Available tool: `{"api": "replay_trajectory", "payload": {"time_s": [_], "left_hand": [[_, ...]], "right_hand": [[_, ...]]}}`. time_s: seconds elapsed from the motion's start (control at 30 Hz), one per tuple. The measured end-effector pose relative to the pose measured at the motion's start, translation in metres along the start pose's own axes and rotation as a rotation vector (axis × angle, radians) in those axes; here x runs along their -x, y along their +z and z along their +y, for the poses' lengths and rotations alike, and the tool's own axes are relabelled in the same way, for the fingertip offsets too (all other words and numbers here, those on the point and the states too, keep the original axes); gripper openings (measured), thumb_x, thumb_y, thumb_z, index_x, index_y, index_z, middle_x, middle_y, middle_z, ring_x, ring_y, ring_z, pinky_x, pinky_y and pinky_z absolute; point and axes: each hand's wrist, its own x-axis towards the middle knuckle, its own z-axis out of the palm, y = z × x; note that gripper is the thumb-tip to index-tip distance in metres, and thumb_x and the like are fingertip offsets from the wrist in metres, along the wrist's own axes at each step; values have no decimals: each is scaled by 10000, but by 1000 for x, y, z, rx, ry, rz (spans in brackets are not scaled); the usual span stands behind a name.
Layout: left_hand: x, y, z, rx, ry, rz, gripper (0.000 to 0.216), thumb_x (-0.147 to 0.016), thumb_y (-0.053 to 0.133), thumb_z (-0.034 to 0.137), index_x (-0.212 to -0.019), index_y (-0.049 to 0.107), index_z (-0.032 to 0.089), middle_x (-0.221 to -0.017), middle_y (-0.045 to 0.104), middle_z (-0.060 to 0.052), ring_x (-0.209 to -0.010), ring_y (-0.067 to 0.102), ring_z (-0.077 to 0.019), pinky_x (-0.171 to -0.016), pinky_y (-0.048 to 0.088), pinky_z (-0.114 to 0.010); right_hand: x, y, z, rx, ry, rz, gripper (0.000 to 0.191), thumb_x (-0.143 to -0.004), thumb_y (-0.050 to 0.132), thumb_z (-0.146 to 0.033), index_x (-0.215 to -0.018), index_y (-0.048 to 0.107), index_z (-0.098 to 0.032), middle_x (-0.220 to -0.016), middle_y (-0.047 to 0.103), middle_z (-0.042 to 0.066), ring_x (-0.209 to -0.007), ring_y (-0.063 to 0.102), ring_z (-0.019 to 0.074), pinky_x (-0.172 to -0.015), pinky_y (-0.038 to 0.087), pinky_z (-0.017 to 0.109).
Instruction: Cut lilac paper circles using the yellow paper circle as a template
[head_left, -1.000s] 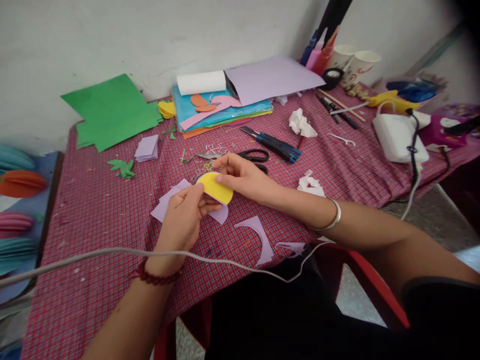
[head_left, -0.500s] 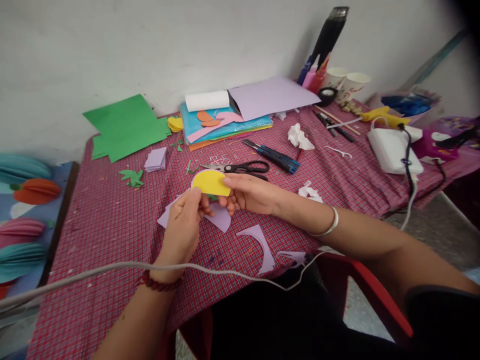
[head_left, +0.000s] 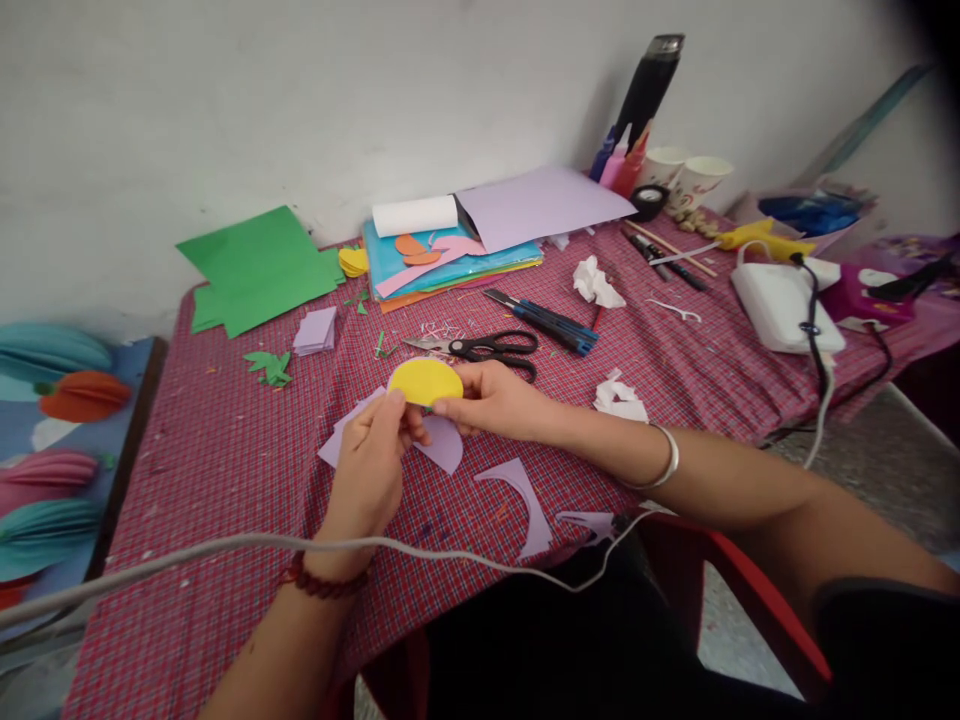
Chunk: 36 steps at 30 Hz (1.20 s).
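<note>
Yellow piece (head_left: 425, 381): smooth matte paper, round on top and flatter along the bottom, held just above the table's middle.
Left hand (head_left: 373, 465): thumb and fingertips are closed on the piece's edge at seven o'clock; a dark beaded band sits on the wrist.
Right hand (head_left: 491, 398): pinched on the edge at four o'clock, with a plain metal bangle (head_left: 670, 455) on the wrist.
Lilac scraps (head_left: 442, 445): thin curved offcuts lying flat right under the hands, and a crescent-shaped one at five o'clock.
Scissors (head_left: 487, 347): black loop handles and steel blades, at one o'clock just beyond the piece, lying open.
Cloth (head_left: 217, 450): a fine red check weave, speckled with paper slivers.
Green sheets (head_left: 255, 262): flat card at ten o'clock against the wall.
Stack (head_left: 450, 262): coloured sheets at twelve o'clock with a white roll on top.
Cable (head_left: 187, 552): a smooth grey cord that crosses over the left wrist.
Tissue (head_left: 596, 280): a crumpled white wad at two o'clock.
</note>
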Motion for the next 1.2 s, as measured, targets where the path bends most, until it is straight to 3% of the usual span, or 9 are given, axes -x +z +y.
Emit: {"api": "replay_trajectory", "payload": {"time_s": [0.17, 0.4, 0.53, 0.67, 0.9, 1.07, 1.2], "left_hand": [[5, 11, 7, 212, -86, 55, 153, -753, 672, 247, -849, 713, 135, -873, 692, -51, -736, 622, -120, -559, 505, -190], [9, 15, 11, 363, -108, 57, 60, -732, 707, 212, -769, 716, 166, -856, 711, -30, -785, 660, -109, -701, 559, -187], [9, 14, 11, 350, -89, 43, 130, -657, 774, 203, -764, 703, 180, -858, 714, -22, -781, 661, -110, -674, 550, -178], [8, 12, 7, 230, -98, 12, 208, -596, 804, 161, -782, 712, 160, -761, 683, -1, -612, 584, -68, -494, 457, -135], [9, 13, 5, 138, -90, 95, 182, -584, 808, 231, -649, 665, 137, -607, 599, 20, -526, 507, -64, -441, 372, -152], [10, 11, 5, 46, 18, 125, 197, -634, 775, 251, -580, 616, 149, -520, 516, 48, -470, 430, -50, -437, 330, -160], [10, 11, 6, 56, 85, 142, 185, -636, 782, 244, -598, 628, 150, -528, 536, 47, -472, 441, -45, -437, 332, -150]], "right_hand": [[0, 2, 10, 224, -132, 43, 129, -804, 600, -253, -821, 604, -126, -657, 540, -31, -571, 454, 78, -516, 340, 199], [1, 3, 12, 458, -174, 87, 121, -804, 559, -229, -713, 553, -150, -624, 499, -34, -584, 437, 87, -538, 290, 213], [2, 4, 10, 365, -143, 84, 147, -807, 582, -257, -710, 548, -153, -622, 498, -37, -575, 429, 82, -520, 295, 204], [2, 6, 9, 151, -34, -50, 178, -820, 606, -304, -752, 585, -140, -581, 514, -51, -497, 442, 66, -475, 329, 191], [3, 9, 8, 41, 95, -229, 107, -811, 618, -232, -792, 607, -128, -499, 495, -84, -402, 439, 46, -397, 327, 160], [3, 9, 7, 65, 98, -227, 160, -803, 625, -238, -694, 553, -145, -489, 479, -88, -399, 417, 41, -388, 312, 157], [4, 8, 3, 32, 68, -205, 162, -810, 601, -209, -674, 534, -151, -499, 483, -83, -418, 424, 48, -408, 328, 165]]}}
